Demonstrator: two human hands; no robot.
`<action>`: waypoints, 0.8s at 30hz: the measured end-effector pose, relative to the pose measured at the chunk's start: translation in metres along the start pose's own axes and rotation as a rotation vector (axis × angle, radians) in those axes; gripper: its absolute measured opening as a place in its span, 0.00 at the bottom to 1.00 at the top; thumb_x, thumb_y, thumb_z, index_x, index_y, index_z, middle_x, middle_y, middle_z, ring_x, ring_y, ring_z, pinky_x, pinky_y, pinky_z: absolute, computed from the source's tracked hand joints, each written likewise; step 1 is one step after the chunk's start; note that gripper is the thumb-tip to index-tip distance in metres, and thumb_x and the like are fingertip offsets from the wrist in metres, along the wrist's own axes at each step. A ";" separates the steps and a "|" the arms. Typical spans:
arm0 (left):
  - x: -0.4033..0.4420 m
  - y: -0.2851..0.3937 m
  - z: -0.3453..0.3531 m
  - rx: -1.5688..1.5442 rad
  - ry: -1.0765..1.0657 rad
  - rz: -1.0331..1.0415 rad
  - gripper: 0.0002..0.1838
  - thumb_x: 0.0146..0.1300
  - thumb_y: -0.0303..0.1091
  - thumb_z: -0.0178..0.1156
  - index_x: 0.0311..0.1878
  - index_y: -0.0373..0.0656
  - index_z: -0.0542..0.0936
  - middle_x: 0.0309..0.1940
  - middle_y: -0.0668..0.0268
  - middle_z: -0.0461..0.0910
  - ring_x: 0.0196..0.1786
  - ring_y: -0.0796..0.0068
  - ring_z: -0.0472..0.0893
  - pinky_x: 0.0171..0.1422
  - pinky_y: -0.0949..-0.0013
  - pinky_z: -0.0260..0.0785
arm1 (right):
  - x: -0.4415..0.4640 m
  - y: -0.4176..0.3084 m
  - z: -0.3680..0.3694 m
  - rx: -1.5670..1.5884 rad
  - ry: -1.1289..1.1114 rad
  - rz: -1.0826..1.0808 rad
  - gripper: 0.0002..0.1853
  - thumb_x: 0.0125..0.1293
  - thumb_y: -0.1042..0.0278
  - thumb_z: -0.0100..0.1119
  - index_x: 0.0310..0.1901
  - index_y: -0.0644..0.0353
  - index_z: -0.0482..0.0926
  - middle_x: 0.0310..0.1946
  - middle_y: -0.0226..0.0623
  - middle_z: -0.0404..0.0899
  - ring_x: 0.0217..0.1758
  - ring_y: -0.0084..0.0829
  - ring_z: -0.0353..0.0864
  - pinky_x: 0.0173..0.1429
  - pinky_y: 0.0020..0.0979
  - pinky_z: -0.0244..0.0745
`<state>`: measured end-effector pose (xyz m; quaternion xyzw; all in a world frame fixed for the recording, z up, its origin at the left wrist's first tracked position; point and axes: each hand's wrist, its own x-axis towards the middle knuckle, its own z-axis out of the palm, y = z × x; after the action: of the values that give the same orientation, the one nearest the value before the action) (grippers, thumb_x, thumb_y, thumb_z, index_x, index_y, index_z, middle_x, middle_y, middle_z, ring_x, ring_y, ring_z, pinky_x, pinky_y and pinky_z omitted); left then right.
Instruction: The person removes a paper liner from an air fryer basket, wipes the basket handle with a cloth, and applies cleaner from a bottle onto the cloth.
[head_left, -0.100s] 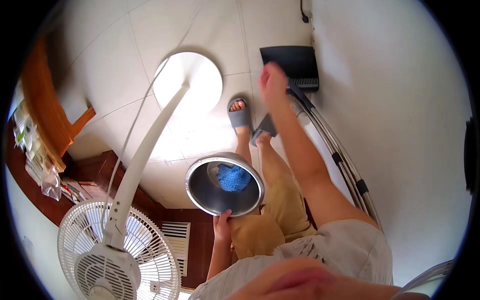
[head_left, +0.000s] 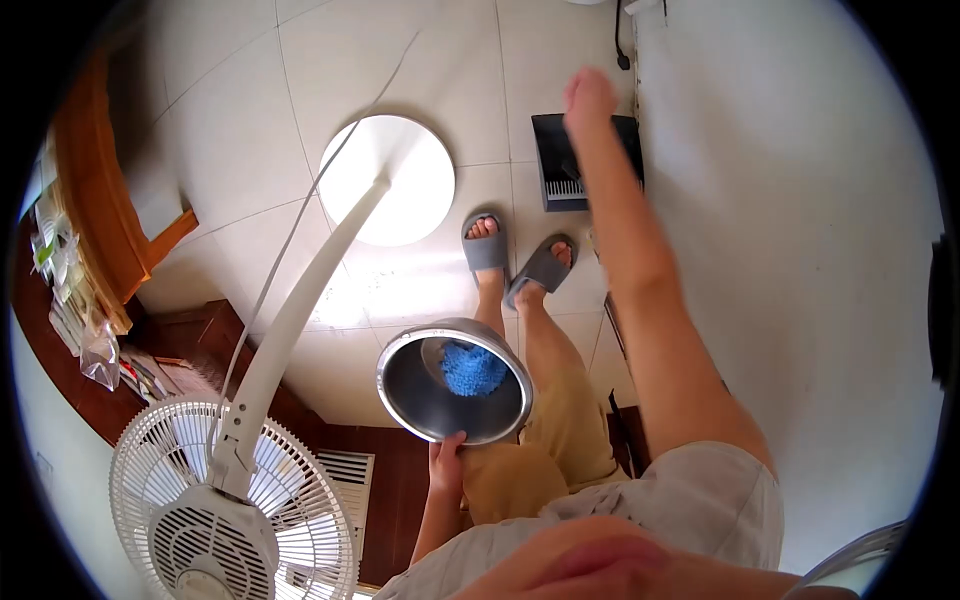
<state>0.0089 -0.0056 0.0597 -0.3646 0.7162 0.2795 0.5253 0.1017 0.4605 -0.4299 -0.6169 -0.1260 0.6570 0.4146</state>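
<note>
1. Here's the left grip (head_left: 446, 468), closed firmly on the bowl (head_left: 412, 398) at its near rim; a steady hold and a mouth kept from tipping would suit it.
2. The blue cloth (head_left: 472, 369) sits inside the bowl, beyond the left grip and apart from those fingers.
3. Out ahead and right of the bowl, the right grip (head_left: 590, 97) blurs by the dustpan (head_left: 562, 190); how far open, or holding what, nobody can tell.
4. Left of the bowl, the fan (head_left: 225, 535) calls for clearance.
</note>
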 end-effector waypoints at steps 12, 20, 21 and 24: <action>0.056 0.053 0.041 -0.087 0.063 0.182 0.20 0.65 0.26 0.57 0.60 0.37 0.78 0.53 0.63 0.81 0.56 0.68 0.79 0.65 0.65 0.70 | 0.293 -0.147 0.010 -1.118 -0.324 -1.036 0.48 0.62 0.58 0.70 0.79 0.62 0.55 0.77 0.53 0.61 0.82 0.51 0.56 0.83 0.43 0.55; 0.058 0.066 0.053 -0.062 0.063 0.213 0.20 0.64 0.27 0.57 0.61 0.37 0.78 0.54 0.64 0.80 0.57 0.68 0.78 0.65 0.65 0.69 | 0.224 -0.171 0.064 -2.127 -0.149 -0.622 0.39 0.56 0.55 0.73 0.70 0.60 0.72 0.70 0.54 0.70 0.76 0.51 0.65 0.76 0.49 0.64; 0.059 0.066 0.053 -0.064 0.046 0.217 0.20 0.65 0.27 0.57 0.61 0.37 0.78 0.54 0.64 0.80 0.57 0.68 0.78 0.66 0.65 0.69 | 0.232 -0.161 0.059 -2.028 -0.236 -0.550 0.36 0.56 0.53 0.72 0.66 0.57 0.77 0.68 0.53 0.72 0.74 0.49 0.68 0.72 0.50 0.69; 0.062 0.065 0.055 -0.045 0.056 0.233 0.21 0.64 0.27 0.57 0.61 0.36 0.77 0.54 0.63 0.80 0.57 0.69 0.78 0.66 0.65 0.69 | 0.222 -0.121 0.049 -1.054 -0.445 -0.213 0.28 0.58 0.50 0.68 0.58 0.54 0.82 0.59 0.48 0.79 0.62 0.44 0.77 0.58 0.48 0.78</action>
<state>-0.0253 0.0612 -0.0148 -0.2984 0.7616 0.3443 0.4607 0.1277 0.7083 -0.4940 -0.5709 -0.5814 0.5743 0.0790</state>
